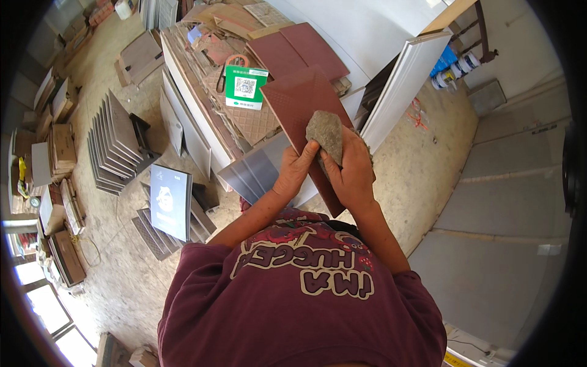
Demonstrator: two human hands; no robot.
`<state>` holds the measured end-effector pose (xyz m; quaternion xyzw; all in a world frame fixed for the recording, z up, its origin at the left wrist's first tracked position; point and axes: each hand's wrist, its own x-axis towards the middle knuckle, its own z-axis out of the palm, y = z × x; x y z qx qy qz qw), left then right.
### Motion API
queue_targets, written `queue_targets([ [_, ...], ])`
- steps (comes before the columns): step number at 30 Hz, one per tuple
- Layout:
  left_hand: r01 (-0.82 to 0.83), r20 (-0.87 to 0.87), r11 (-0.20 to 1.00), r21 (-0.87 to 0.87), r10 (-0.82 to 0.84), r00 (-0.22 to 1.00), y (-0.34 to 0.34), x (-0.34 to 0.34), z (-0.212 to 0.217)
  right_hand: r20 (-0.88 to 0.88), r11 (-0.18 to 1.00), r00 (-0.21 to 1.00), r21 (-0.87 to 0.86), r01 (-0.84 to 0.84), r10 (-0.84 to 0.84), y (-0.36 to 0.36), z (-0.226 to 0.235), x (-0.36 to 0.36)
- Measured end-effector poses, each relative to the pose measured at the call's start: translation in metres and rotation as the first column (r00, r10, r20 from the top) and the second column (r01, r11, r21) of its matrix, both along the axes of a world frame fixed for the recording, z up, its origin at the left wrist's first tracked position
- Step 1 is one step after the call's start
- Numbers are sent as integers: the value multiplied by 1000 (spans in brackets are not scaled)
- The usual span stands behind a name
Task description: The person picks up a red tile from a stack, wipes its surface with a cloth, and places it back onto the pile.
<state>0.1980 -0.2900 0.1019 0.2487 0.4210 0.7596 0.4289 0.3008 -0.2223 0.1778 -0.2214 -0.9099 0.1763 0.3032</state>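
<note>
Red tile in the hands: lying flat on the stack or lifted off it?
Lifted: the red tile slants upward, gripped by both hands with a grey stone against it.

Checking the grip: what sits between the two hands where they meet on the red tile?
In the head view, a rough grey stone sits between the left hand and right hand, against the red tile.

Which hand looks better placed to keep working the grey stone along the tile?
Probably the right hand: it wraps the rough grey stone block from behind, pressing it on the dark red rectangular tile. The left hand mostly grips the tile's edge, only touching the stone's lower corner.
</note>
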Motion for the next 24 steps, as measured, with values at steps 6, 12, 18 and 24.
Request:
queue_targets([
  [6, 7, 35, 998, 65, -10, 999, -2, -2, 7, 130, 996, 991, 86, -19, 7, -11, 9, -3],
  [12, -9, 201, 1000, 23, 4, 980, 1, -3, 12, 152, 992, 982, 54, -118, 109, -15, 18, 4],
  [18, -40, 329, 998, 54, 20, 944, 5, -11, 13, -179, 962, 983, -273, -12, -38, 12, 15, 31],
  [24, -17, 437, 986, 169, -59, 897, 8, -24, 18, -258, 413, 877, -907, -76, -405, 38, -4, 82],
])
